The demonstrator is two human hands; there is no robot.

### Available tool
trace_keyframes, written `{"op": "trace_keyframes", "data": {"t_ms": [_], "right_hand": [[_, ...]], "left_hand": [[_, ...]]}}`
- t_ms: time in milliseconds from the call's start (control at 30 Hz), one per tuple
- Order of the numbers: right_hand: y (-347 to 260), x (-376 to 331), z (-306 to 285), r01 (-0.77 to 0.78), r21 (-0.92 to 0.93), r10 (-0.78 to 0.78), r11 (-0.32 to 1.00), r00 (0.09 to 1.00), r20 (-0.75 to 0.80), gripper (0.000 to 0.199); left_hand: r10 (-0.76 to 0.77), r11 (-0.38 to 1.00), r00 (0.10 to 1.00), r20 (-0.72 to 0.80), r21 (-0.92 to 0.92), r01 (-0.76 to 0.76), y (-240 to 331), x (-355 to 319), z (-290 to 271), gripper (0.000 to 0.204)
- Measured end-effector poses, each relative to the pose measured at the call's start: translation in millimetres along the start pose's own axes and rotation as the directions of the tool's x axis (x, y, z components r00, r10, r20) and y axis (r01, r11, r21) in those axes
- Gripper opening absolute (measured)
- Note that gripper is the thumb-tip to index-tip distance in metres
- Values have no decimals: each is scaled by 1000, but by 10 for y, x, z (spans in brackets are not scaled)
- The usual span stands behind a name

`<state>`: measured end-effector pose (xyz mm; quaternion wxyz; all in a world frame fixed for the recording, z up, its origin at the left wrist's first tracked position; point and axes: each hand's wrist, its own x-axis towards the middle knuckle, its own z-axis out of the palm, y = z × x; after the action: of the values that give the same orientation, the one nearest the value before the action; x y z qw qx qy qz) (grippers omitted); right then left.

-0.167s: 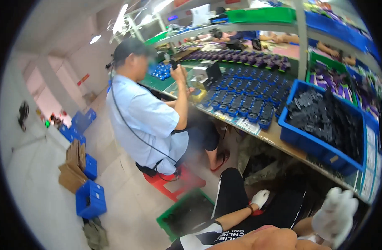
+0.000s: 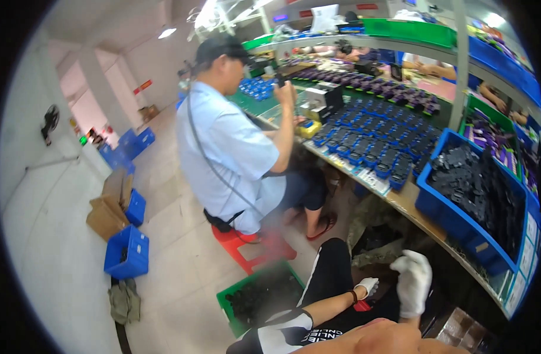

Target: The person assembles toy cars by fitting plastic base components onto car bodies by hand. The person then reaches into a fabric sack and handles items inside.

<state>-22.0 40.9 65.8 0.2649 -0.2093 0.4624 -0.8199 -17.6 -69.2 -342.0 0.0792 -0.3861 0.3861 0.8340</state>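
My left hand [image 2: 368, 287], in a white glove with a dark band at the wrist, is low by my black-trousered legs, next to a small red patch [image 2: 362, 305]. Its fingers look curled, and whatever they may hold is hidden. My right hand [image 2: 414, 284], gloved in white too, is raised in front of the workbench edge. Its fingers are bent and apart, with nothing visible between them. The bench's blue crate [image 2: 459, 229], heaped with black plastic parts [image 2: 474, 183], is beyond that hand. Rows of black-and-blue housings [image 2: 371, 147] lie left of the crate.
A co-worker in a light blue shirt [image 2: 223, 135] sits on a red stool [image 2: 238, 245], holding a dark tool. A green bin [image 2: 226, 304] of black parts stands on the floor. Blue boxes [image 2: 129, 259] and cardboard [image 2: 108, 215] are at left. A brown divided tray [image 2: 462, 330] is lower right.
My right hand has moved left, away from the bench's near end, and the brown tray has come into sight. My left hand stays low. The surroundings have shifted as my head turned.
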Motion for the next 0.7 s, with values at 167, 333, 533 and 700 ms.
{"op": "trace_keyframes", "data": {"t_ms": [167,333,533,700], "right_hand": [[2649,106,-1364,-190,-925,272,328,957,-101,41],[3033,229,-1595,-251,-864,336,436,936,-103,42],[3453,352,-1861,-524,-407,517,749,845,-136,38],[3843,405,-2170,-728,-162,720,666,685,-115,34]], "left_hand": [[526,798,794,306,145,-585,-281,512,-427,37],[246,954,964,-103,202,-222,-130,203,-102,40],[286,958,931,-229,100,-270,128,-36,-140,39],[285,949,886,-365,-21,-314,287,-112,-36,39]]}}
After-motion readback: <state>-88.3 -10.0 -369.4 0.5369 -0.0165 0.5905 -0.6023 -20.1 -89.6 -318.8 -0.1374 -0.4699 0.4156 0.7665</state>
